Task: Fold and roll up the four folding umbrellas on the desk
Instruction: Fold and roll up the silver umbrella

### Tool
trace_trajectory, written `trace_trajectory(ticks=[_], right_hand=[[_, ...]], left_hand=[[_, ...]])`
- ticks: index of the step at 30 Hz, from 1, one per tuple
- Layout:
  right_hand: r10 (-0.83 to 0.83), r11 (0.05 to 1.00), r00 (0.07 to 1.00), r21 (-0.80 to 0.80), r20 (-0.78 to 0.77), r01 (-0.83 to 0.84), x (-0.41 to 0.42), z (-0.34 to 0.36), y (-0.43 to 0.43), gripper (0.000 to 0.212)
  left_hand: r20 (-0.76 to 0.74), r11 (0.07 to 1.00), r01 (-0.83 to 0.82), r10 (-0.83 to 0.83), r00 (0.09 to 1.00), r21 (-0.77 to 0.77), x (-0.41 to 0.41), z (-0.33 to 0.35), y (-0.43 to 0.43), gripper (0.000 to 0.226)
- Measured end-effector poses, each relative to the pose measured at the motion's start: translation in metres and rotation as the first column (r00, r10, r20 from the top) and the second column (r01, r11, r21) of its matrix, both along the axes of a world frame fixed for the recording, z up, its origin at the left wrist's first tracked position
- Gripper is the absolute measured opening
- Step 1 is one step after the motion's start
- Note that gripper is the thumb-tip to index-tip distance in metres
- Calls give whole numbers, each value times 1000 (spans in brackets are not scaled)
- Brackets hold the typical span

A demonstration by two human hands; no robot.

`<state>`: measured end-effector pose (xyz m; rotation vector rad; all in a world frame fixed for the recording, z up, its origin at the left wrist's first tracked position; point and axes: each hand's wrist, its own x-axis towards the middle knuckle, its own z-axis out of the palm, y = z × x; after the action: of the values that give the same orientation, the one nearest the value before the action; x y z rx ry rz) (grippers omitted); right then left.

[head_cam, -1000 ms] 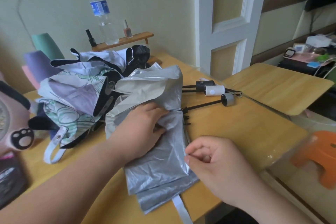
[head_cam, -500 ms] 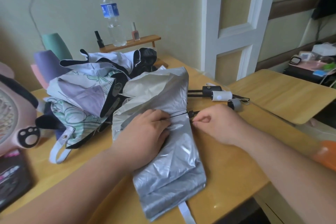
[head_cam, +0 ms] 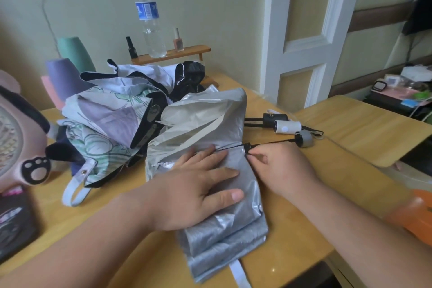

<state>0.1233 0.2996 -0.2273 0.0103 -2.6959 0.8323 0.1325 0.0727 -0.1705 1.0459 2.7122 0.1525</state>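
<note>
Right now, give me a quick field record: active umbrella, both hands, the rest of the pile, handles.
active item: silver umbrella, partly folded, lying on the desk
left hand: fingers straight, pressing the silver canopy flat
right hand: pinches the umbrella where the black shaft meets the canopy
grey handle: at the shaft's far end, on the desk
pile of other umbrellas: crumpled, not folded, left of the silver one
other handles: white handle and black handle, just behind the grey one
</note>
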Motion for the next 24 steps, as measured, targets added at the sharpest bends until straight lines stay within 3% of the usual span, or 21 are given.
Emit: trace_trajectory(ticks=[2, 4, 6, 10, 12, 17, 24], right_hand=[[-17, 997, 999, -71, -28, 15, 5, 5, -1, 12], [-15, 957, 1000, -291, -9, 11, 18, 10, -1, 12], [81, 859, 996, -510, 42, -48, 39, 15, 0, 18], [317, 719, 945, -670, 82, -183, 82, 23, -3, 35], [349, 695, 934, -690, 78, -203, 90, 21, -4, 46], [285, 744, 958, -635, 21, -207, 88, 10, -6, 62], [377, 659, 926, -694, -27, -289, 88, 8, -5, 67]], left_hand=[[3, 1000, -1, 1, 1000, 9, -1, 4, 8, 72], [16, 1000, -2, 2, 1000, 0, -3, 3, 12, 70], [39, 1000, 5, -5, 999, -2, -3, -2, 11, 73], [65, 1000, 13, -15, 998, 27, -1, -13, 6, 78], [77, 999, 13, -16, 997, 39, 1, -15, 5, 79], [107, 990, 92, -104, 989, 105, 1, -17, -1, 83], [63, 980, 157, -166, 984, 125, -1, -20, -4, 100]])
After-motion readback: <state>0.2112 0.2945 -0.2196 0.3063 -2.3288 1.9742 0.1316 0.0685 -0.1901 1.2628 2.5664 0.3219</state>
